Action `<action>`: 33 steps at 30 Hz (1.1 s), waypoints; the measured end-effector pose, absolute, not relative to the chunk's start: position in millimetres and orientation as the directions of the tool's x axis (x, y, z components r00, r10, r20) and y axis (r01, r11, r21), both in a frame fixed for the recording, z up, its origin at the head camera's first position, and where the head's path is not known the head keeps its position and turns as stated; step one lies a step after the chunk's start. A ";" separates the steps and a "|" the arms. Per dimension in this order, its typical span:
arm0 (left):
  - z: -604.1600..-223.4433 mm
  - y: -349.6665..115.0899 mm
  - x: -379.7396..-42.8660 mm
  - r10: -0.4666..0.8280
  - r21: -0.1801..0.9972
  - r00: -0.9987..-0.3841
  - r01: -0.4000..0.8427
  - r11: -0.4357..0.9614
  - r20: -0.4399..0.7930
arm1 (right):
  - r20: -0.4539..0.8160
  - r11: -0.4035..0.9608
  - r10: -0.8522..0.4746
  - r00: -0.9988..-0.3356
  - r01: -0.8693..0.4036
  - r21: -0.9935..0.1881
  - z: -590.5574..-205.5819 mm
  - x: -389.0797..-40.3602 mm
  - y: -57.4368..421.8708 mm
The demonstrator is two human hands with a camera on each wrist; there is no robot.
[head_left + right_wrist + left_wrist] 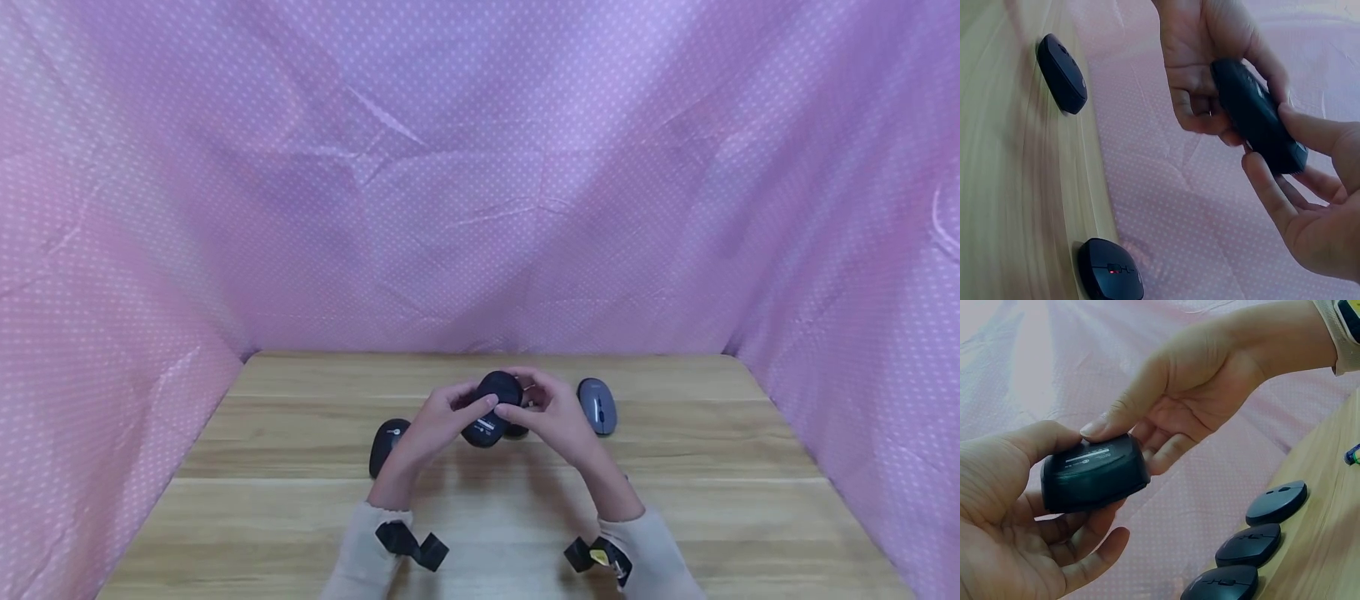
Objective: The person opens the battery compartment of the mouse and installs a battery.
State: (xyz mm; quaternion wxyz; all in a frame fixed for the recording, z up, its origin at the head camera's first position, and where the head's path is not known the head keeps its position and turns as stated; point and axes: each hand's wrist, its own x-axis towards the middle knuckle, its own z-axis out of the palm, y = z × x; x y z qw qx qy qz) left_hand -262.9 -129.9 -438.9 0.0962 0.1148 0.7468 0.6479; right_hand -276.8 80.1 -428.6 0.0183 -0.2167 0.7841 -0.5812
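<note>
A black computer mouse [483, 432] is held up above the table with its labelled underside turned toward the head camera. My left hand [442, 421] grips one side, thumb on the underside and fingers beneath. From the other side my right hand [551, 412] pinches the same mouse [1094, 478], its thumb tip close beside the left thumb. Both thumbs press on the flat face. In the right wrist view the left hand [1194, 50] curls round the far end of the mouse [1254, 119].
On the wooden table [300, 533] lie a black mouse [381, 446] by my left forearm, a dark mouse [517, 431] partly hidden behind the hands, and a grey mouse [597, 407] at right. A small green-blue cylinder [1352, 454] sits at the left wrist view's edge. Pink dotted cloth surrounds the table.
</note>
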 end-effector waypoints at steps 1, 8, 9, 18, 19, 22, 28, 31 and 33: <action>-439.3 -129.8 -262.9 0.292 0.989 -0.956 0.047 0.139 0.004 | 0.227 0.231 -0.353 -0.908 -0.320 -0.919 -428.4 -276.6 79.9; -442.7 -128.5 -262.8 0.311 0.982 -0.949 0.104 0.160 0.050 | 0.265 0.222 -0.323 -0.909 -0.344 -0.912 -427.6 -275.5 78.8; -443.1 -128.4 -262.7 0.316 0.980 -0.947 0.113 0.162 0.057 | 0.271 0.222 -0.321 -0.907 -0.351 -0.910 -427.8 -275.6 78.7; -444.3 -123.8 -262.0 0.322 0.969 -0.943 0.156 0.190 0.088 | 0.271 0.257 -0.292 -0.917 -0.348 -0.901 -428.9 -275.3 78.2; -444.1 -123.1 -261.9 0.318 0.969 -0.944 0.152 0.194 0.085 | 0.271 0.260 -0.289 -0.918 -0.347 -0.901 -429.1 -275.4 78.0; -442.9 -122.2 -261.4 0.315 0.968 -0.945 0.154 0.200 0.085 | 0.267 0.275 -0.281 -0.922 -0.343 -0.898 -429.9 -275.5 77.5; -441.2 -124.7 -260.8 0.285 0.941 -0.950 0.207 0.266 0.128 | 0.271 0.344 -0.309 -0.912 -0.373 -0.862 -430.0 -275.5 76.9; -440.8 -125.2 -260.0 0.232 0.927 -0.960 0.224 0.302 0.156 | 0.251 0.383 -0.328 -0.911 -0.371 -0.846 -429.1 -274.9 77.0; -441.1 -124.8 -259.8 0.209 0.922 -0.964 0.227 0.312 0.167 | 0.234 0.408 -0.336 -0.912 -0.365 -0.837 -428.4 -274.3 77.1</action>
